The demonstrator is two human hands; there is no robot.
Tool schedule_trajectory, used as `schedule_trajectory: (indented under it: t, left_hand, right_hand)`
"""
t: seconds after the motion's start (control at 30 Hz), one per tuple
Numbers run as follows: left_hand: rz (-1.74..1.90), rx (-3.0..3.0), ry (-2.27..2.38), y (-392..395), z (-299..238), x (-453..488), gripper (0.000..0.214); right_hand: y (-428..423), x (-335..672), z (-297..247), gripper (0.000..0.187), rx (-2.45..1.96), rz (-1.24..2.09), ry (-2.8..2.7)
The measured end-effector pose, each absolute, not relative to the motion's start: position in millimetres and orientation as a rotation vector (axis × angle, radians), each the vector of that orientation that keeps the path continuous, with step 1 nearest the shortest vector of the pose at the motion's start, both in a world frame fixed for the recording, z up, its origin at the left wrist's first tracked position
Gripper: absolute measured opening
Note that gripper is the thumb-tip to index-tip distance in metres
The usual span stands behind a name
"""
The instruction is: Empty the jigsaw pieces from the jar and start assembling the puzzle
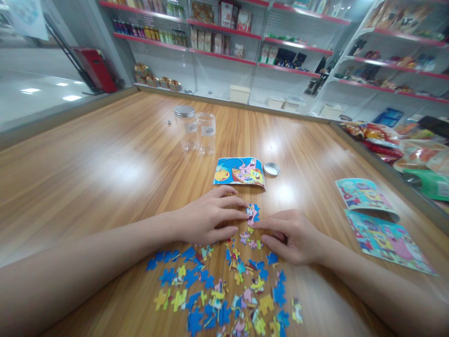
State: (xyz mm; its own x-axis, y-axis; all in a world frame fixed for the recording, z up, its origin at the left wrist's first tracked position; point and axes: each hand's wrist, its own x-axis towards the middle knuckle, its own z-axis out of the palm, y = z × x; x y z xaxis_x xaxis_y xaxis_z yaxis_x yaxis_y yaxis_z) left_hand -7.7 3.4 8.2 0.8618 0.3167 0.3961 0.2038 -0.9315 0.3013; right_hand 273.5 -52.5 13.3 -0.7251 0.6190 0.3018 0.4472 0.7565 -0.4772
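A small joined cluster of jigsaw puzzle pieces point(252, 214), pink and blue with part of a cartoon face, lies flat between my hands. My left hand point(206, 213) rests to its left with fingers spread, the fingertips at the cluster's edge. From the right, my right hand point(293, 234) reaches in with the index finger stretched onto its lower edge; the other fingers curl under, and no held piece shows. Many loose puzzle pieces point(191, 277) in blue, yellow and pink are scattered nearer me. Beyond the cluster lies a curved picture card point(239, 172) with cartoon figures.
Two clear plastic jars stand farther back: a lidded jar point(185, 128) and an open jar point(206, 133). A silver lid point(271, 169) lies right of the card. Two more picture cards point(389, 241) are at the right. Packaged snacks point(375, 138) and stocked shelves point(224, 32) border the wooden table point(115, 135).
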Motion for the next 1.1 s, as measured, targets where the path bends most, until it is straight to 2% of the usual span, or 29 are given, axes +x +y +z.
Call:
schedule_trajectory:
  t: [0.23, 0.43, 0.93, 1.1]
  left_hand:
    - [0.671, 2.768, 0.431, 3.5, 7.0, -9.0, 0.041]
    - [0.674, 2.768, 0.328, 2.7, 11.2, -8.7, 0.038]
    - [0.619, 2.759, 0.375, 1.7, 10.1, -9.8, 0.039]
    - [0.712, 2.757, 0.390, 1.7, 11.6, -9.1, 0.039]
  right_hand:
    - [-52.9, 274.0, 12.9, 0.040, -0.822, 0.503, -2.521]
    - [-50.7, 276.1, 10.9, 0.031, -0.890, 0.504, -2.477]
    - [-48.8, 276.7, 8.8, 0.034, -0.882, 0.484, -2.548]
    - [-46.8, 275.6, 10.0, 0.028, -0.851, 0.455, -2.402]
